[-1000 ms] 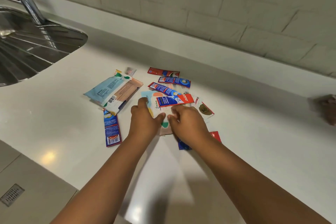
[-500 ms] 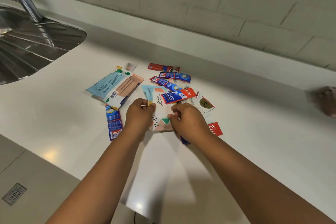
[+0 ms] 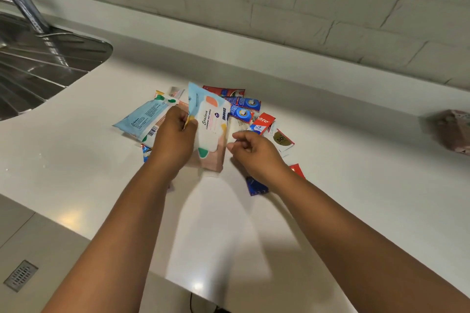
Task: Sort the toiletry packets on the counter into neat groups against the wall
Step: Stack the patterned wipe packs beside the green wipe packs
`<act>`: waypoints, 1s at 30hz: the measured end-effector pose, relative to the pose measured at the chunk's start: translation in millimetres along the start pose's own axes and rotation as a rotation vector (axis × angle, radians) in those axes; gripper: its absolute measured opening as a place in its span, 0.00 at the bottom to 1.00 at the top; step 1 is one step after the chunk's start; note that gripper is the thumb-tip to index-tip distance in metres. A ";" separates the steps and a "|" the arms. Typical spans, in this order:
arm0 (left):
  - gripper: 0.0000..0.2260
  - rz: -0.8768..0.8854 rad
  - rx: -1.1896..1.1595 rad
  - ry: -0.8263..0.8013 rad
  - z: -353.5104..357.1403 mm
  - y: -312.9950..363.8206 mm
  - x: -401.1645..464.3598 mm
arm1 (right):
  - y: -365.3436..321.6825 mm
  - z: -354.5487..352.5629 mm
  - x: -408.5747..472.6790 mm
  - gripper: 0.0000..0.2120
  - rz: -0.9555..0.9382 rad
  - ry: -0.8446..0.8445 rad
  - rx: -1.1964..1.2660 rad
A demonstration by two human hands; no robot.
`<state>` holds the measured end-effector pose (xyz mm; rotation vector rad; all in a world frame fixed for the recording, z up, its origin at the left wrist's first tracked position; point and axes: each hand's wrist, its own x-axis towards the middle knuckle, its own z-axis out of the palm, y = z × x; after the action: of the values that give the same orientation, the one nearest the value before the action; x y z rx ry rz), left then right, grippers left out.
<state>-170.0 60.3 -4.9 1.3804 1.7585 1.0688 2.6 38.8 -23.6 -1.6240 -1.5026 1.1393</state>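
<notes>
Head view, largest first. White desk across the whole middle of the frame, brick wall along the top. Steel sink at upper left, cut off by the frame edge, tap only partly in view. Blurred brownish object at the right edge, too unclear to name.

Wet-wipes pack at centre, lifted and tilted, near end hidden behind the left hand, whose fingers and thumb pinch its left edge. Second wipes pack, pale blue, flat on the desk left of centre, lower corner covered by that hand. Right hand just right of the lifted pack, fingers loosely curled, holding nothing, apart from the pack.

Small sachets: blue ones and a red one behind the lifted pack, partly hidden; red-and-white sachet and gold-labelled sachet right of centre; dark blue sachet and red corner poking out from under the right wrist, rest unseen.
</notes>
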 end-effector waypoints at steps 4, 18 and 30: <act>0.06 0.071 0.054 -0.096 -14.5 7.4 2.4 | -3.4 -7.3 8.1 0.20 0.146 0.020 0.419; 0.04 -0.035 -0.311 -0.537 46.3 28.4 -25.8 | 48.0 -72.5 -14.6 0.09 0.317 0.147 0.980; 0.19 -0.284 -0.426 -0.777 157.3 55.6 -84.1 | 128.2 -166.8 -58.1 0.18 0.327 0.524 1.238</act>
<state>10.4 16.9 -26.3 1.0331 1.0356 0.5787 210.0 -19.8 -58.5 -1.0895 -0.0501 1.2592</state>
